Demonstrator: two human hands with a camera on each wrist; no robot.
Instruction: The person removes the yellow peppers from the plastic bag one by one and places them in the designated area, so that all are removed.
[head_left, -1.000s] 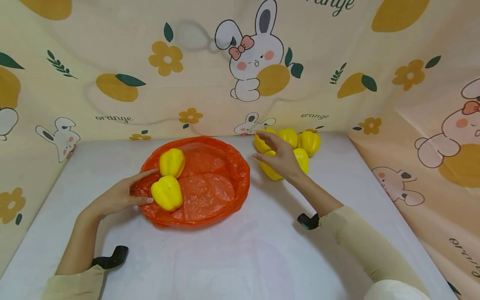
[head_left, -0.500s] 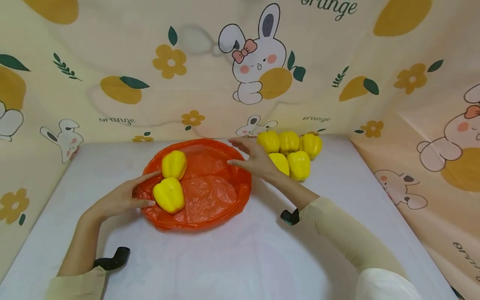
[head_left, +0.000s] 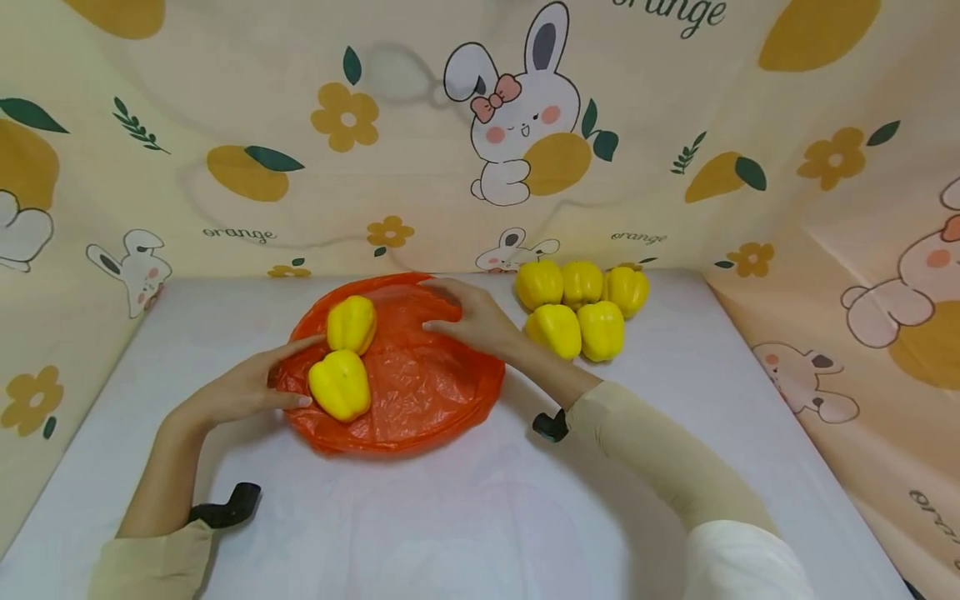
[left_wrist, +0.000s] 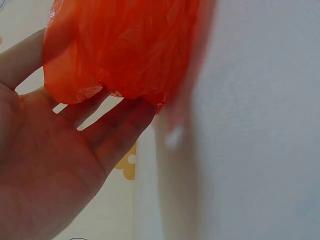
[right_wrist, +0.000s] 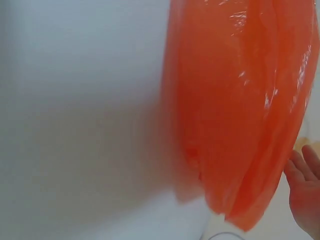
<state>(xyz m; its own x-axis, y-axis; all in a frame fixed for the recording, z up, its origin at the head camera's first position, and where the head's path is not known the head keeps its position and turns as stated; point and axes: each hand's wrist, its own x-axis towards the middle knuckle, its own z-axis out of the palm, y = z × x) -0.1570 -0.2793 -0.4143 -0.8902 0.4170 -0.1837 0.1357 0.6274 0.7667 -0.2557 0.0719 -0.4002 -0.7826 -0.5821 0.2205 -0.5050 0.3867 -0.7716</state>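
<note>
Orange-red plastic bag (head_left: 416, 408) with its mouth spread lies on the white tabletop (head_left: 450, 525), left of the middle; two yellow bell peppers sit inside it by its left rim, the near pepper (head_left: 340, 385) touching the far pepper (head_left: 352, 325). Only the head view shows them and the outside group of bell peppers (head_left: 582, 283) at the back, right of the bag.

The same view has the left hand (head_left: 240, 390) at the bag's left rim, thumb and forefinger wide apart, their tips close to the two peppers. What it hides, the left wrist view gives: the palm, the other fingers spread out under the hanging film, part of a finger showing through it.

The right hand (head_left: 472, 317) is at the far right rim, thumb and forefinger wide apart over the film; whether any film is pinched, I cannot tell. The right wrist view is mostly the bag's outer side, hanging in long folds, with part of a hand at the right edge, fingertips against the film.

Counted: one bag; seven bell peppers, two inside and five outside, these in a back row of three and a front row of two; two hands; two black wrist mounts (head_left: 234, 506); two beige sleeves (head_left: 660, 450).
</note>
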